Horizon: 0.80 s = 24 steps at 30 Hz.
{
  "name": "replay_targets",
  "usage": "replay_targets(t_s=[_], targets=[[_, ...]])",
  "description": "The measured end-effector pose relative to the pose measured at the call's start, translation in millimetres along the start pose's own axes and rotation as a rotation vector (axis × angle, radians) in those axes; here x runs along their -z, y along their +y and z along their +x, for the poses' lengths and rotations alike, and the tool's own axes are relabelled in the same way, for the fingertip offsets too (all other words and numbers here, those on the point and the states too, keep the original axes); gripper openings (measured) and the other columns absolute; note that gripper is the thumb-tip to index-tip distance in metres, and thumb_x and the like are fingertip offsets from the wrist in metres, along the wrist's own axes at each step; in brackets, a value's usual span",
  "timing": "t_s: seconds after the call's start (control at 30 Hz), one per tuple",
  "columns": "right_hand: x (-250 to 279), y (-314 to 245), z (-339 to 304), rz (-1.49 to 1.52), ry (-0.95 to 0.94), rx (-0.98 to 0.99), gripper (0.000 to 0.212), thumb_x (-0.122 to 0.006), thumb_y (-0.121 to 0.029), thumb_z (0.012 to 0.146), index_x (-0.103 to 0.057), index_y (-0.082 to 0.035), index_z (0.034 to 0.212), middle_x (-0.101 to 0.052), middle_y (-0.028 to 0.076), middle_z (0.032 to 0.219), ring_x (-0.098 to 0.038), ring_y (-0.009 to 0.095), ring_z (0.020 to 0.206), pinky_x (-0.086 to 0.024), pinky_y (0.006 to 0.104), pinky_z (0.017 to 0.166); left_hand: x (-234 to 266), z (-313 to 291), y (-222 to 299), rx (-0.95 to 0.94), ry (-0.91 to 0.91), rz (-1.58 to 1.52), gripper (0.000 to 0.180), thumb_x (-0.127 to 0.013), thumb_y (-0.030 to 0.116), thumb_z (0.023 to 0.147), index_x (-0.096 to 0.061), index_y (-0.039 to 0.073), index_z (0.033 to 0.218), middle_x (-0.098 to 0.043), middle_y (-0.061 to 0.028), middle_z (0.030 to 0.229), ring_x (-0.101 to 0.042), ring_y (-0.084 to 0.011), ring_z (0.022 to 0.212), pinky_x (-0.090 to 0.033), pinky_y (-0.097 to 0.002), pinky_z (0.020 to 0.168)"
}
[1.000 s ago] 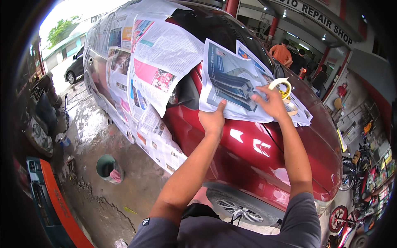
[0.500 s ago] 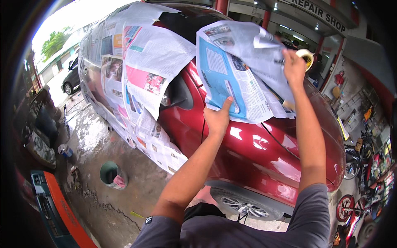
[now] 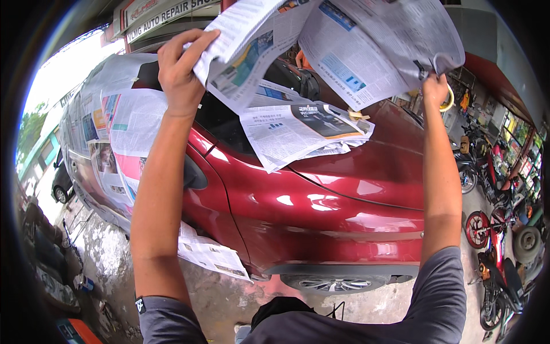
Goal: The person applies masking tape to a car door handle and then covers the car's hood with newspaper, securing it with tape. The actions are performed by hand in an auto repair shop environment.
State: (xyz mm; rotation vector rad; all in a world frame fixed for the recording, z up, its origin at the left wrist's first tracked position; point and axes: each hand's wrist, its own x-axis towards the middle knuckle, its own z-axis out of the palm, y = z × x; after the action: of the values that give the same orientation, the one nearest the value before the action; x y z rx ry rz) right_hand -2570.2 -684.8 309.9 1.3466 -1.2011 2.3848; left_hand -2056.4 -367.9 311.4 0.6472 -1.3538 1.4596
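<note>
A wide newspaper sheet (image 3: 366, 51) is spread in the air over the red car (image 3: 338, 215). My left hand (image 3: 180, 74) pinches its left edge, fingers closed on the paper. At the sheet's lower right corner, my right hand (image 3: 434, 90) grips the paper, with a pale yellow tape roll (image 3: 449, 100) hanging at that hand. Beneath the raised sheet, a pile of newspapers (image 3: 281, 135) lies on the hood near the windshield. A small pale yellow piece (image 3: 359, 115) rests on the pile; its kind is unclear.
Newspaper covering (image 3: 129, 129) drapes the car's side and roof at left. The front wheel (image 3: 335, 284) is below me. Motorcycles (image 3: 487, 229) stand at right, and a dark car (image 3: 61, 183) is parked outside at far left. An orange object (image 3: 86, 331) lies at lower left.
My left hand rose and went left, drawing the sheet up and spreading it away from the newspaper pile. My right hand moved slightly right and down. The view turned rightward.
</note>
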Motion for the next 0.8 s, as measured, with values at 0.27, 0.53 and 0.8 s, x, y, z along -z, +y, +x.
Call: replay_targets(t_s=[0.27, 0.53, 0.8], targets=[[172.3, 223.3, 104.1, -0.708, -0.227, 0.140, 0.021, -0.060, -0.009, 0.092, -0.072, 0.000, 0.106, -0.075, 0.017, 0.096, -0.071, 0.027, 0.091, -0.052, 0.0388, 0.082, 25.8, -91.0, 5.8, 0.194, -0.773, -0.483, 0.042, -0.068, -0.012, 0.069, -0.076, 0.010, 0.104, -0.078, -0.0050, 0.109, -0.071, -0.0239, 0.110, -0.045, -0.0409, 0.105], [240.1, 138.1, 21.1, -0.008, -0.937, 0.180, 0.026, -0.054, 0.000, 0.101, -0.067, 0.000, 0.124, -0.068, 0.001, 0.109, -0.062, 0.011, 0.098, -0.049, 0.0262, 0.088, 6.4, -142.0, 93.3, 2.053, 0.305, -1.236, 0.088, -0.052, 0.079, 0.094, -0.045, 0.015, 0.155, -0.051, -0.0154, 0.153, -0.049, -0.0341, 0.139, -0.039, -0.0579, 0.113], [277.4, 105.6, 33.0, -0.279, -0.685, 0.269, 0.030, -0.056, -0.012, 0.103, -0.065, -0.002, 0.130, -0.068, 0.007, 0.102, -0.063, 0.015, 0.089, -0.047, 0.0295, 0.080, -29.9, -190.4, 184.2, 1.979, 0.197, -0.509, 0.032, -0.071, 0.017, 0.099, -0.066, -0.005, 0.122, -0.074, -0.0197, 0.114, -0.071, -0.0288, 0.100, -0.056, -0.0419, 0.086]])
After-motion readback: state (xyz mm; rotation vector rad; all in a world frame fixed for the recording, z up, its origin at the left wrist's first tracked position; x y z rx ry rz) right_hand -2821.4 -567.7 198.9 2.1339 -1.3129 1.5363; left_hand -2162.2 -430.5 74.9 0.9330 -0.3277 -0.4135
